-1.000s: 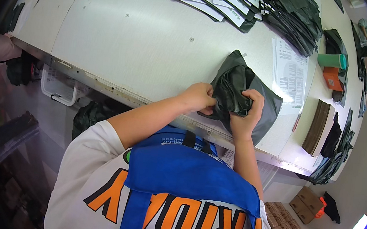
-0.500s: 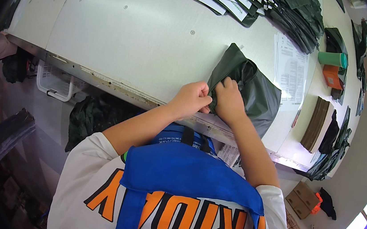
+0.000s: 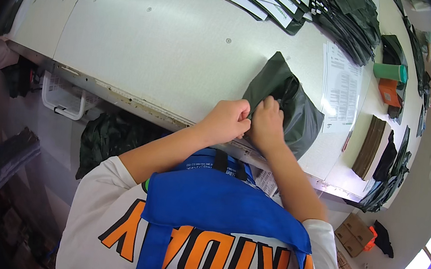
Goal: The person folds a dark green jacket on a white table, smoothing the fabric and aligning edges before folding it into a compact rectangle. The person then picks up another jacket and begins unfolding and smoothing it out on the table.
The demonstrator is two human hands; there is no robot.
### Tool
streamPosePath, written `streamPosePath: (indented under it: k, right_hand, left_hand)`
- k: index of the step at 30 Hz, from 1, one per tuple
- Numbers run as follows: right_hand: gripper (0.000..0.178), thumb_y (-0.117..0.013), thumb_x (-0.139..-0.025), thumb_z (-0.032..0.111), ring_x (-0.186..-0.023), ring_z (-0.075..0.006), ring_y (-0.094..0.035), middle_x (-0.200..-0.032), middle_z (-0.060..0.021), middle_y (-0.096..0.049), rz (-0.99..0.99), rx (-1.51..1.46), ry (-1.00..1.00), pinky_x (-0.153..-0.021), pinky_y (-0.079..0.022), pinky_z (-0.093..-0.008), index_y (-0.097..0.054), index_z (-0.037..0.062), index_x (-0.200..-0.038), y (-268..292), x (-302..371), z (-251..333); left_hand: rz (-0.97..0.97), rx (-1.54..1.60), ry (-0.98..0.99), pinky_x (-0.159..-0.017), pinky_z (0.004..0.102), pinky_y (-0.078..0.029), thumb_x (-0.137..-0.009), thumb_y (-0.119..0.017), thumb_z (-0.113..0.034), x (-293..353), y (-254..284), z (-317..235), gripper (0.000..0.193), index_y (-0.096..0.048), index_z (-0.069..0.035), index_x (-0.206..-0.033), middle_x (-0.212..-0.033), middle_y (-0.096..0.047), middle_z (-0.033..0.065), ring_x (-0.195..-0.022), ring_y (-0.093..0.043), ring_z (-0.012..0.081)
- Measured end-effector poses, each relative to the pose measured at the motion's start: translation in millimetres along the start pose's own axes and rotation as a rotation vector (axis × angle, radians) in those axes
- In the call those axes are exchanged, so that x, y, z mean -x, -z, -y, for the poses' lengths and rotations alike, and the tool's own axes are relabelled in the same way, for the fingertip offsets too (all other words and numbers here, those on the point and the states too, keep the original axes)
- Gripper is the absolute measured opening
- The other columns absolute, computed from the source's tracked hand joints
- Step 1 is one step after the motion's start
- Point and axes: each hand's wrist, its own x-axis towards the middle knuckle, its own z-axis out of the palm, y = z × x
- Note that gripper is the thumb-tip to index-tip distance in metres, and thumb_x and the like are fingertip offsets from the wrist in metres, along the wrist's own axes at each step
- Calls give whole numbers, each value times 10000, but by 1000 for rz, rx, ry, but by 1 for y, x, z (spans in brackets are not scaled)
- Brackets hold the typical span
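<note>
While the dark bag (image 3: 303,125) lies near the front edge of the pale counter (image 3: 144,59), its mouth creased and turned toward the person, both hands work at that opening. The left hand (image 3: 227,119) is curled closed, thumb against fingers, at the bag's near left side; whether any film is pinched in that grip, one cannot tell. The right hand (image 3: 268,125) has its fingers bent down into the folds, and its grip cannot be told either, since the fingertips are hidden.

The bag seems already filled out somewhat, judging by its bulge, but the mouth does not look flat or sealed, so the handling of it appears unfinished. Beyond it lie dark packets with white labels (image 3: 245,0), cut off by the upper edge, and printed sheets (image 3: 341,90) too small to read. The bag's contents, if any, are out of sight.
</note>
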Motion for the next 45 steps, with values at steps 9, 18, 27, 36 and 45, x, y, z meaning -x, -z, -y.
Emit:
streamPosePath:
  k: [9,18,27,36,45]
  right_hand:
    - [580,-738,-677,80,-1042,-352,-512,-1211,-217,-447,-260,-721,-14,-871,-464,-395,-472,-38,-1179,-1,30,7]
    - [351,-706,-763,64,-553,-259,-562,-686,-84,-586,-390,-776,-268,-565,-499,-367,-480,5,-1025,-5,18,20]
    - [325,-606,-808,-39,-1113,-338,-582,-1199,-160,-601,-344,-713,102,-913,-481,-381,-599,11,-1129,-6,31,-14]
    - [361,-638,-736,53,-1270,-349,-454,-1286,-140,-565,-192,-150,273,-1006,-393,-452,-631,17,-1095,-23,14,1]
    - [406,-704,-779,217,-938,-361,-569,-973,-183,-574,-509,-251,-98,-779,-483,-411,-523,-17,-1058,15,-37,-5]
  left_hand:
    - [-126,-499,-96,-567,389,-487,-763,-634,-80,5,17,12,215,-480,21,-874,-633,-569,157,-590,-614,301]
    - [-230,-438,-103,-578,385,-468,-791,-611,-56,-5,14,15,172,-513,27,-905,-662,-603,168,-607,-608,312]
    - [-214,-358,-108,-560,362,-462,-787,-620,-55,-7,18,20,143,-518,8,-864,-640,-594,153,-575,-590,274]
    - [-125,-310,-173,-546,351,-455,-786,-627,-72,-11,7,19,157,-487,-2,-795,-607,-571,125,-547,-562,249]
    - [-496,-721,-245,-697,468,-489,-828,-615,-113,-45,11,1,310,-448,-30,-1075,-1021,-590,217,-855,-596,412]
